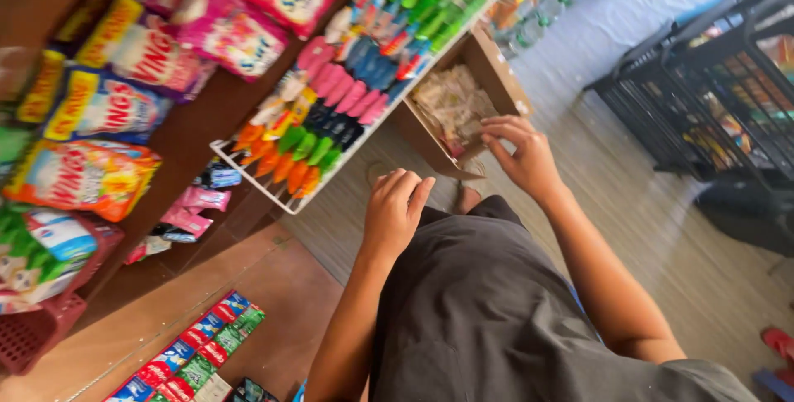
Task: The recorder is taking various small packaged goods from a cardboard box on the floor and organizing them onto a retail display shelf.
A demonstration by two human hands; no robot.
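Observation:
My left hand (394,208) hangs in front of my dark shirt, fingers curled loosely, holding nothing, close to the near flap of a cardboard box (504,79). My right hand (519,152) reaches over that box's near edge with fingers spread and nothing in it. The open box sits on the floor and holds several pale wrapped packets (453,104). Beside it to the left, a white wire shelf (248,174) carries rows of small bottles (331,121) in orange, green, pink and blue.
Bright detergent bags (231,30) fill wooden shelves at the upper left. A red basket (37,327) stands at the lower left, and small sachet packs (198,348) line a low ledge. Black wire crates (711,104) stand at the right on the grey floor. Green bottles (430,5) continue along the shelf.

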